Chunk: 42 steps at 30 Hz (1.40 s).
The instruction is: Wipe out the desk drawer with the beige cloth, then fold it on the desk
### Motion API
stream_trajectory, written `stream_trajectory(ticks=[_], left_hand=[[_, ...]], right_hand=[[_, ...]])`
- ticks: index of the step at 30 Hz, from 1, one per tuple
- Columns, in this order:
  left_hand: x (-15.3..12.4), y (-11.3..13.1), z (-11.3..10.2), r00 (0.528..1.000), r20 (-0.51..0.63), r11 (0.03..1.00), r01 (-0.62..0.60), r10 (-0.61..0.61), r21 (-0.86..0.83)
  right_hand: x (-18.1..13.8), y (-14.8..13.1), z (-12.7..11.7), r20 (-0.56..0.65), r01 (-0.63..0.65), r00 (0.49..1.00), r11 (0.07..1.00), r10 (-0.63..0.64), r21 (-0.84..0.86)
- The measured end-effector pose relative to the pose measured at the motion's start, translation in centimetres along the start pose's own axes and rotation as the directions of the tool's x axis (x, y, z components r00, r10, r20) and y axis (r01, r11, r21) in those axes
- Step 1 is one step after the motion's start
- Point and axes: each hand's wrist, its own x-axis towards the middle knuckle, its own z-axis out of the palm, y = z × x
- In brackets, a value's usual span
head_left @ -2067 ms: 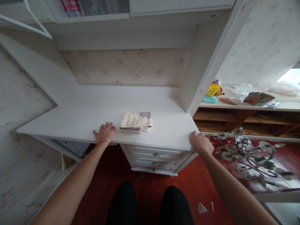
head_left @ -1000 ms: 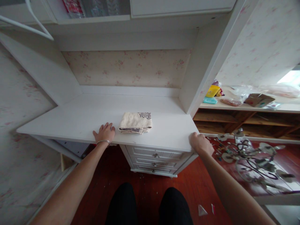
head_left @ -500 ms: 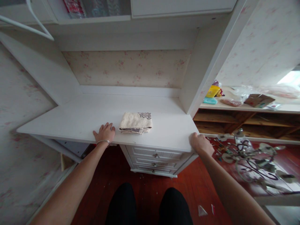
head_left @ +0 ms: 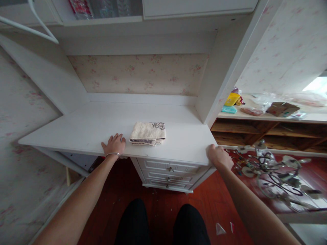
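A white desk (head_left: 84,131) stretches across the middle of the view. My left hand (head_left: 114,144) lies on its front edge, palm down with the fingers spread, and a thin bracelet circles the wrist. Just right of that hand, not touching it, rests a folded beige cloth (head_left: 145,132) with a dark printed pattern at one corner. At the desk's front right corner my right hand (head_left: 219,157) is closed round the edge; its fingertips are partly hidden. Both arms reach forward from the bottom of the view.
Below the desktop stands a white drawer unit (head_left: 167,175) with small knobs. An upper cabinet (head_left: 199,8) overhangs the desk. To the right are a low wooden shelf (head_left: 235,127) with bags and a box (head_left: 282,109), and a chandelier (head_left: 276,170) on the red floor (head_left: 163,217).
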Motion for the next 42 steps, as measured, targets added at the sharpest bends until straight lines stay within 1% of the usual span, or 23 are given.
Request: stream_trajectory(ticks=[6,13,16,19,21,22,23,24,25,26,27,28,29,30,32,34,35,36,37,39,42], left_hand=[[0.1,-0.1,0.1,1.0,-0.004,1.0,-0.003,0.003,-0.004],[-0.3,0.1,-0.1,1.0,-0.009,0.999,-0.024,0.024,-0.027],[0.1,0.0,0.0,0.999,-0.042,0.999,-0.03,0.028,-0.04],[0.5,-0.3,-0.1,0.99,-0.1,0.989,-0.107,0.097,-0.099],[-0.6,0.0,-0.4,0.968,-0.178,0.967,-0.207,0.18,-0.15],[-1.9,0.3,-0.7,0.945,-0.226,0.947,-0.276,0.237,-0.162],[-3.7,0.9,-0.9,0.909,-0.281,0.92,-0.359,0.308,-0.155],[-6.0,1.6,-1.0,0.853,-0.311,0.87,-0.476,0.419,-0.132],[-8.6,2.5,-0.9,0.782,-0.296,0.792,-0.599,0.548,-0.115],[-11.4,3.6,-0.8,0.707,-0.249,0.702,-0.701,0.663,-0.122],[-14.1,4.8,-0.4,0.626,-0.171,0.606,-0.78,0.761,-0.16],[-16.6,6.1,0.2,0.562,-0.09,0.534,-0.816,0.822,-0.221],[-18.8,7.3,0.9,0.544,-0.017,0.517,-0.805,0.839,-0.29],[-20.4,8.5,1.7,0.571,0.033,0.544,-0.76,0.82,-0.356],[-22.3,10.8,3.5,0.654,0.115,0.63,-0.644,0.747,-0.433],[-22.7,12.6,5.3,0.735,0.194,0.725,-0.524,0.65,-0.447],[-22.5,13.4,6.1,0.762,0.234,0.765,-0.472,0.603,-0.437],[-22.2,14.0,6.8,0.78,0.272,0.798,-0.43,0.564,-0.422],[-21.9,14.5,7.4,0.787,0.305,0.821,-0.403,0.536,-0.404],[-21.3,15.3,8.4,0.786,0.351,0.847,-0.385,0.509,-0.366],[-20.7,15.9,9.5,0.775,0.382,0.857,-0.392,0.503,-0.334]], right_hand=[[0.0,0.1,0.1,0.0,0.004,1.0,1.0,-0.004,0.005],[-0.1,0.0,-0.1,0.008,0.007,1.0,1.0,-0.007,0.008],[-0.1,0.0,-0.2,0.008,0.009,1.0,1.0,-0.009,0.013],[0.0,0.0,-0.1,0.001,0.007,1.0,1.0,-0.007,0.015],[0.1,0.0,0.0,-0.005,-0.001,1.0,1.0,0.001,0.016],[0.2,0.0,0.1,-0.005,-0.005,1.0,1.0,0.005,0.017],[0.2,0.0,0.1,-0.005,-0.007,1.0,1.0,0.007,0.018],[0.3,0.0,0.2,-0.003,-0.008,1.0,1.0,0.008,0.019],[0.3,0.0,0.2,-0.001,-0.008,1.0,1.0,0.008,0.02],[0.3,0.1,0.2,0.0,-0.006,1.0,1.0,0.006,0.02],[0.3,0.1,0.3,-0.002,-0.003,1.0,1.0,0.003,0.02],[0.2,0.1,0.3,-0.005,0.001,1.0,1.0,-0.001,0.021],[0.2,0.1,0.2,-0.01,0.003,1.0,1.0,-0.003,0.021],[0.1,0.1,0.2,-0.013,0.006,1.0,1.0,-0.005,0.023],[0.0,0.0,0.1,-0.016,0.008,1.0,1.0,-0.008,0.026],[-0.1,0.0,-0.1,-0.011,0.01,1.0,1.0,-0.01,0.029],[-0.1,0.0,-0.1,-0.008,0.011,1.0,0.999,-0.011,0.03],[-0.1,0.0,-0.1,-0.005,0.012,1.0,0.999,-0.012,0.031],[-0.1,0.0,-0.1,-0.003,0.011,1.0,0.999,-0.011,0.032],[-0.1,0.0,-0.1,0.001,0.007,1.0,0.999,-0.007,0.032],[0.0,0.0,0.0,0.009,0.003,1.0,1.0,-0.004,0.031]])
